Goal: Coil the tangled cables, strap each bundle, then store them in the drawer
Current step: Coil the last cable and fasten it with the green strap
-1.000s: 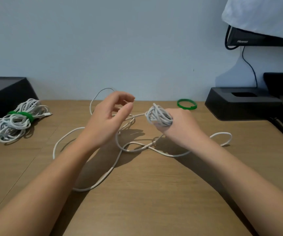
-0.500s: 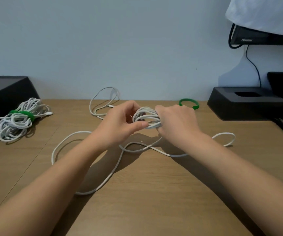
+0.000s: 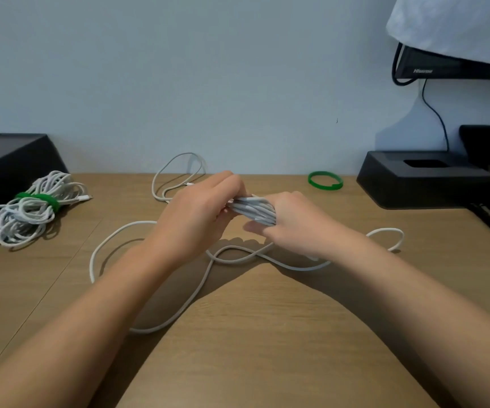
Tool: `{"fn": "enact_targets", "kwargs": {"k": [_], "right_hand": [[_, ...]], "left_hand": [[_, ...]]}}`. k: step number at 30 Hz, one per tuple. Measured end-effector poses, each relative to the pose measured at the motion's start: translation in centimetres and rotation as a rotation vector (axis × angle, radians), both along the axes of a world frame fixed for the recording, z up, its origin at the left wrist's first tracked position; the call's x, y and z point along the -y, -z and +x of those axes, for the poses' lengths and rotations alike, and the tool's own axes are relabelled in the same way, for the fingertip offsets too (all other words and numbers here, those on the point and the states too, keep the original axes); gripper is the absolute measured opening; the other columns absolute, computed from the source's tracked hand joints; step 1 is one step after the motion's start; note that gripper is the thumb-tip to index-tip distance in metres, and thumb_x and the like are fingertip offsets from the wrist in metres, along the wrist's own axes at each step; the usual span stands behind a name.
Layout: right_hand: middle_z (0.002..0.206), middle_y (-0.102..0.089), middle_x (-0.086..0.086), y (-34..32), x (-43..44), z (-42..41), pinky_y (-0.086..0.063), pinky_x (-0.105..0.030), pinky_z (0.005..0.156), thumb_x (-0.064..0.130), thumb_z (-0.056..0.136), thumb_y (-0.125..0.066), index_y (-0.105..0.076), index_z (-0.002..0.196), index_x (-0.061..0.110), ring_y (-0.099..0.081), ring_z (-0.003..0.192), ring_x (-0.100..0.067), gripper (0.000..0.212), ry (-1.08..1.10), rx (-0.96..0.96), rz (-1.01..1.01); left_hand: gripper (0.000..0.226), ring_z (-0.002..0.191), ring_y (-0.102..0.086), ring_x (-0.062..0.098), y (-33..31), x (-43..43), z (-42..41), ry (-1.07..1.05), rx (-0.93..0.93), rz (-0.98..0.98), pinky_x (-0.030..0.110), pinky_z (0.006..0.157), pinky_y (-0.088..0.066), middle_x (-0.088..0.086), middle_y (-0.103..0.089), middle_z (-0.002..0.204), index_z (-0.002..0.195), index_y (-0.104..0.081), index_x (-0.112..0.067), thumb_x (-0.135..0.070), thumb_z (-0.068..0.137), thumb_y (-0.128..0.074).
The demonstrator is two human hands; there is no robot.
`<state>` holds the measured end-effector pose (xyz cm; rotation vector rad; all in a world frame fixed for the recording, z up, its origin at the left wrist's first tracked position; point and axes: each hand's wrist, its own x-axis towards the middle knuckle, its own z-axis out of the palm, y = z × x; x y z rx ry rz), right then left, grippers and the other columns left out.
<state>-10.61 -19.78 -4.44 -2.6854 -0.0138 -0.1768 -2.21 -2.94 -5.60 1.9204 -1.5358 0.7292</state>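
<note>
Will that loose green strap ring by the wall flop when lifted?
The green strap ring probably keeps its loop: it sits curled open on the wooden desk. A thin band, likely light, sliding at a nudge.

There is a single camera, worn on the person's head, facing forward and tilted down. It looks from close above and behind the left grip (image 3: 196, 219) and the right grip (image 3: 295, 228), which sit near the middle of its wide view. Under and around the grips lies the desk (image 3: 267, 363), seen at a slant. Beyond them the view ends at the wall (image 3: 208, 83), facing it squarely.
</note>
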Motion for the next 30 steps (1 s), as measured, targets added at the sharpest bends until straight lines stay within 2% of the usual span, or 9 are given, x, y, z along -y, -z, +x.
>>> {"fn": "enact_targets", "kwargs": {"k": [6, 8, 11, 14, 18, 20, 25, 28, 30], "right_hand": [[0.062, -0.063, 0.005, 0.7, 0.2, -0.6, -0.048, -0.027, 0.054, 0.034, 0.092, -0.064, -0.056, 0.074, 0.027, -0.061, 0.059, -0.013, 0.021, 0.054, -0.090, 0.127], [0.062, -0.059, 0.006, 1.0, 0.2, -0.7, -0.044, -0.027, 0.052, 0.034, 0.093, -0.063, -0.055, 0.071, 0.027, -0.056, 0.056, -0.013, 0.024, 0.081, -0.037, 0.150], [0.062, -0.058, 0.002, 1.8, 0.4, -0.7, -0.047, -0.032, 0.057, 0.038, 0.092, -0.063, -0.064, 0.073, 0.019, -0.054, 0.057, -0.014, 0.026, 0.165, 0.041, 0.274], [0.059, -0.053, 0.001, 2.3, 1.0, -1.3, -0.048, -0.036, 0.059, 0.035, 0.090, -0.065, -0.064, 0.073, 0.009, -0.048, 0.053, -0.013, 0.031, 0.266, 0.117, 0.520], [0.061, -0.053, -0.004, 2.3, 0.8, -2.1, -0.050, -0.025, 0.057, 0.036, 0.092, -0.063, -0.056, 0.071, 0.008, -0.049, 0.049, -0.013, 0.035, 0.375, 0.219, 0.769], [0.052, -0.047, -0.002, 2.4, 0.7, -2.3, -0.048, -0.032, 0.056, 0.034, 0.093, -0.063, -0.052, 0.074, 0.010, -0.046, 0.045, -0.015, 0.032, 0.360, 0.268, 0.929], [0.052, -0.042, -0.005, 3.1, 0.1, -2.0, -0.051, -0.041, 0.070, 0.035, 0.095, -0.058, -0.052, 0.068, 0.011, -0.045, 0.050, -0.019, 0.036, 0.304, 0.291, 1.077], [0.054, -0.040, -0.005, 3.4, 0.1, -1.9, -0.052, -0.031, 0.063, 0.028, 0.097, -0.055, -0.068, 0.088, 0.011, -0.047, 0.049, -0.016, 0.023, 0.191, 0.277, 1.188], [0.056, -0.042, -0.003, 3.5, 0.3, -1.9, -0.051, -0.030, 0.063, 0.028, 0.095, -0.057, -0.072, 0.103, 0.015, -0.047, 0.050, -0.015, 0.021, 0.120, 0.200, 1.292]], "left_hand": [[0.031, 0.072, -0.061, 0.027, -0.1, 0.3, -0.3, -0.038, 0.095, -0.010, 0.041, 0.048, -0.049, 0.002, -0.065, 0.092, 0.094, -0.045, -0.022, 0.001, 0.078, -0.058], [0.027, 0.069, -0.058, 0.019, 0.0, 0.4, -0.3, -0.066, 0.018, -0.015, 0.038, 0.050, -0.048, -0.013, -0.064, 0.090, 0.096, -0.047, -0.023, -0.006, 0.082, -0.062], [0.028, 0.063, -0.050, -0.001, 0.3, 0.4, -0.2, -0.178, -0.197, -0.047, 0.021, 0.055, -0.037, -0.035, -0.054, 0.087, 0.109, -0.050, -0.027, -0.037, 0.087, -0.064], [0.040, 0.064, -0.052, -0.006, 0.9, 0.2, -0.1, -0.245, -0.266, -0.046, 0.028, 0.060, -0.039, -0.023, -0.056, 0.088, 0.119, -0.046, -0.026, -0.050, 0.088, -0.053], [0.019, 0.081, -0.058, 0.012, 2.0, 0.0, 0.4, -0.274, -0.355, -0.071, 0.032, 0.069, -0.042, -0.015, -0.058, 0.091, 0.113, -0.049, -0.025, -0.035, 0.097, -0.048], [0.013, 0.087, -0.057, 0.013, 2.3, 0.0, 0.6, -0.277, -0.387, -0.041, 0.033, 0.071, -0.042, -0.013, -0.058, 0.095, 0.107, -0.051, -0.025, -0.033, 0.099, -0.046], [0.016, 0.079, -0.054, 0.004, 2.7, 0.0, 0.7, -0.240, -0.417, -0.029, 0.020, 0.069, -0.041, -0.011, -0.061, 0.084, 0.097, -0.060, -0.018, -0.022, 0.101, -0.045], [0.020, 0.072, -0.052, -0.001, 2.7, 0.2, -0.1, -0.157, -0.347, -0.057, 0.016, 0.063, -0.036, -0.017, -0.054, 0.075, 0.096, -0.062, -0.017, -0.026, 0.099, -0.044], [0.017, 0.074, -0.055, 0.003, 2.8, 0.5, -0.6, -0.128, -0.264, 0.000, 0.026, 0.064, -0.045, -0.016, -0.058, 0.082, 0.098, -0.060, -0.022, -0.028, 0.097, -0.044]]}}
